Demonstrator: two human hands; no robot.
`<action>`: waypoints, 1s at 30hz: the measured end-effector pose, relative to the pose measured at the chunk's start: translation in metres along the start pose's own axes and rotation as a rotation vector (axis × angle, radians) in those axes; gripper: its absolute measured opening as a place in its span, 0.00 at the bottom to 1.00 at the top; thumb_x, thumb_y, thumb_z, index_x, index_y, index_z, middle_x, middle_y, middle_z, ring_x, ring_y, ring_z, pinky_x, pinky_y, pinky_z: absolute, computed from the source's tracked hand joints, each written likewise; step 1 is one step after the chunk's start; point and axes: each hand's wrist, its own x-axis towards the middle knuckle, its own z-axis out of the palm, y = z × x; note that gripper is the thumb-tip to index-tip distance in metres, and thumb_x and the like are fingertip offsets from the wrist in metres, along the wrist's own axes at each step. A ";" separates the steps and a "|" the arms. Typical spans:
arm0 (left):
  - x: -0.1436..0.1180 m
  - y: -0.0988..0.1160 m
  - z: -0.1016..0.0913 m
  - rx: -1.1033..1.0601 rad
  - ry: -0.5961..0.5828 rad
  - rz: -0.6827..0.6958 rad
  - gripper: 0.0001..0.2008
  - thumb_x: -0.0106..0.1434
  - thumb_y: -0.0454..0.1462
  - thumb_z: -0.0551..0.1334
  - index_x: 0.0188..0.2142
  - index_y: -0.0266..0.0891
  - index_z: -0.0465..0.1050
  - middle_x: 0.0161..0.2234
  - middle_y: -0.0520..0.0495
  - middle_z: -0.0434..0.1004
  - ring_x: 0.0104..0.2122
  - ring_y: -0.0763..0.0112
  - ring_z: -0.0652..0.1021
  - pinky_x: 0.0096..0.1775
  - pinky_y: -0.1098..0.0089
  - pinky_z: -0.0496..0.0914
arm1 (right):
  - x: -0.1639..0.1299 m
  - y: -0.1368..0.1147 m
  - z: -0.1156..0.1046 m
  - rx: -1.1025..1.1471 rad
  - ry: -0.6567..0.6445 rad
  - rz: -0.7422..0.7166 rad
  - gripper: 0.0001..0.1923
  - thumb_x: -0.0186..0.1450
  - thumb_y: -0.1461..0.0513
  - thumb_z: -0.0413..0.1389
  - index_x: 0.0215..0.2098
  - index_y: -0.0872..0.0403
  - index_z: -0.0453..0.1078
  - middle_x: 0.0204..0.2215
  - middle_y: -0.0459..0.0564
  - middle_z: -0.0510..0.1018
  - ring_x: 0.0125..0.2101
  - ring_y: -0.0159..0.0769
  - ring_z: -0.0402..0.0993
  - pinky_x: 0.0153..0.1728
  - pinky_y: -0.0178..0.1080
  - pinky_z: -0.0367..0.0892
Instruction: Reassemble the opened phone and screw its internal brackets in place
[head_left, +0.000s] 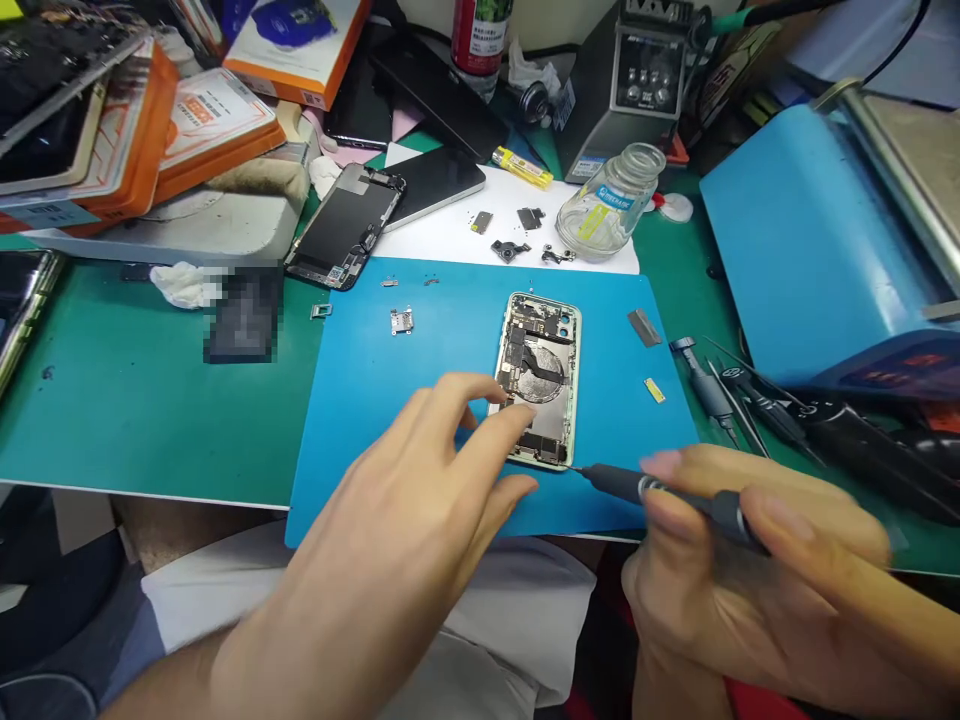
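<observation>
- The opened phone (541, 380) lies face-down on the blue mat (450, 340), its back off and the boards and round coil showing.
- The left hand (420, 500) rests on the mat, fingers spread and holding nothing, with fingertips (517, 418) touching the phone's lower left edge.
- The right hand (750, 560) pinches a dark screwdriver (667, 492), its tip at the phone's bottom right corner.
- A glass bottle (611, 200) lies tipped on white paper behind the mat.
- A detached screen (346, 225) lies on the green counter (135, 400).
- Tweezers (720, 385) sit right of the mat.
</observation>
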 end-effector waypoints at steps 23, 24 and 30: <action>0.013 -0.013 0.021 -0.063 -0.039 0.096 0.14 0.81 0.40 0.60 0.61 0.48 0.80 0.53 0.48 0.80 0.49 0.58 0.72 0.49 0.57 0.71 | -0.011 0.001 0.021 -0.007 0.168 0.149 0.44 0.66 0.74 0.65 0.75 0.38 0.67 0.55 0.55 0.72 0.41 0.39 0.85 0.33 0.41 0.87; 0.013 -0.013 0.021 -0.070 -0.046 0.091 0.14 0.81 0.40 0.61 0.61 0.49 0.80 0.53 0.48 0.80 0.48 0.58 0.72 0.49 0.57 0.71 | -0.012 0.001 0.020 0.013 0.145 0.160 0.46 0.66 0.75 0.65 0.76 0.37 0.66 0.55 0.55 0.72 0.41 0.39 0.85 0.31 0.39 0.86; 0.015 -0.013 0.021 -0.075 -0.058 0.084 0.14 0.81 0.40 0.61 0.61 0.48 0.81 0.53 0.48 0.80 0.48 0.58 0.71 0.48 0.57 0.70 | -0.018 0.007 0.016 -0.039 0.154 0.123 0.47 0.65 0.73 0.67 0.76 0.36 0.65 0.60 0.54 0.71 0.43 0.40 0.85 0.36 0.41 0.88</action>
